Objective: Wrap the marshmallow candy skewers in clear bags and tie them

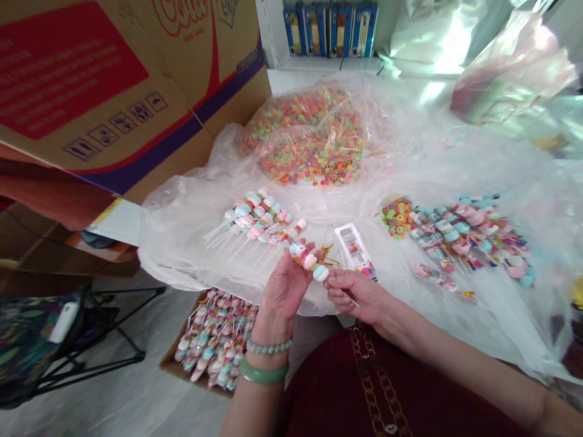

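Between my two hands is a marshmallow skewer (310, 261), with pink, white and blue pieces on a thin stick. My left hand (288, 284) is closed around its upper pieces. My right hand (356, 294) grips the stick just below the blue and white end piece. Beyond my left hand lies a pile of unwrapped marshmallow skewers (257, 215), their white sticks toward me. Gold twist ties (327, 255) are scattered behind the held skewer. A printed packet of clear sleeves (353, 247) lies to their right.
A large clear bag of colourful ring-shaped pieces (310, 142) lies at the back. Wrapped skewers (469, 233) are heaped on the right beside loose rings (397, 217). A big carton (127, 85) stands back left; a box of wrapped skewers (216, 340) sits below the table edge, near a folding chair (68, 346).
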The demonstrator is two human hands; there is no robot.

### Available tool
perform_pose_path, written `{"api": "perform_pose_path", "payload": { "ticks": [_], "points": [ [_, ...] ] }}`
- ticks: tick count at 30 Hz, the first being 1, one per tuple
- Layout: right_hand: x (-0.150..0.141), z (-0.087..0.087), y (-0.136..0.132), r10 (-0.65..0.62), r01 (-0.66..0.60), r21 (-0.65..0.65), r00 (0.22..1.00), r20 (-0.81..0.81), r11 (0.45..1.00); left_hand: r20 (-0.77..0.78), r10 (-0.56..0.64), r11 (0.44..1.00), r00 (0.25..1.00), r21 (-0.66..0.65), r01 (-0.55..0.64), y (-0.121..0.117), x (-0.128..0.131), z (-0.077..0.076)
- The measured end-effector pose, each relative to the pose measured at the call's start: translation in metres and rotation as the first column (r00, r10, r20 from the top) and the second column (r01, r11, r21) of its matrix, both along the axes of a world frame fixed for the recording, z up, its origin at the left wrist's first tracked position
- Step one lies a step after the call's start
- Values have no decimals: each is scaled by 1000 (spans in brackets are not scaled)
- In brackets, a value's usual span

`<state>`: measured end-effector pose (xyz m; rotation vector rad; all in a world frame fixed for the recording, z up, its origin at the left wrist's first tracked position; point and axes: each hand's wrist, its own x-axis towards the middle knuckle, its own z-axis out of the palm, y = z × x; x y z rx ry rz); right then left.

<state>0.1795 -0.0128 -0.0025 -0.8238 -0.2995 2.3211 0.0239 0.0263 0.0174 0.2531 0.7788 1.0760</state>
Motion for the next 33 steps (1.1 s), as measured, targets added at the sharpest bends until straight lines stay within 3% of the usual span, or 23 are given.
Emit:
{"api": "perform_pose_path", "payload": {
  "ticks": [4, 11, 15, 18, 20, 25, 30, 32, 33],
  "points": [
    [-3, 3, -4, -77, 47, 108, 955, 287, 993, -20, 155, 986, 988, -59, -156, 12, -11, 2],
    [-7, 1, -3, -219, 95, 257, 830, 513, 962, -75, 379, 919, 922, -87, -384, 12, 4, 0],
    [-6, -1, -1, -273, 14, 400, 752, 600, 916, -77, 450, 871, 890, -183, -457, 13, 8, 2],
    [-6, -1, 0, -267, -56, 438, 721, 639, 897, -46, 470, 852, 881, -236, -467, 16, 6, 4],
    [-6, -1, 0, -239, -54, 410, 741, 628, 911, -14, 483, 847, 876, -249, -470, 18, 5, 5],
    [-2, -6, 2, -92, -10, 213, 882, 463, 977, -11, 434, 879, 901, -212, -426, 16, 8, 5],
    [9, -16, 5, 144, -142, -24, 980, 139, 990, -90, 270, 959, 959, -65, -276, 7, 9, 1],
    [11, -16, 4, 153, -151, -29, 983, 103, 988, -93, 243, 968, 965, -47, -248, 5, 8, -2],
    [10, -15, 3, 115, -117, 5, 980, 160, 993, -91, 257, 963, 962, -56, -263, 5, 7, -4]
  ]
}}
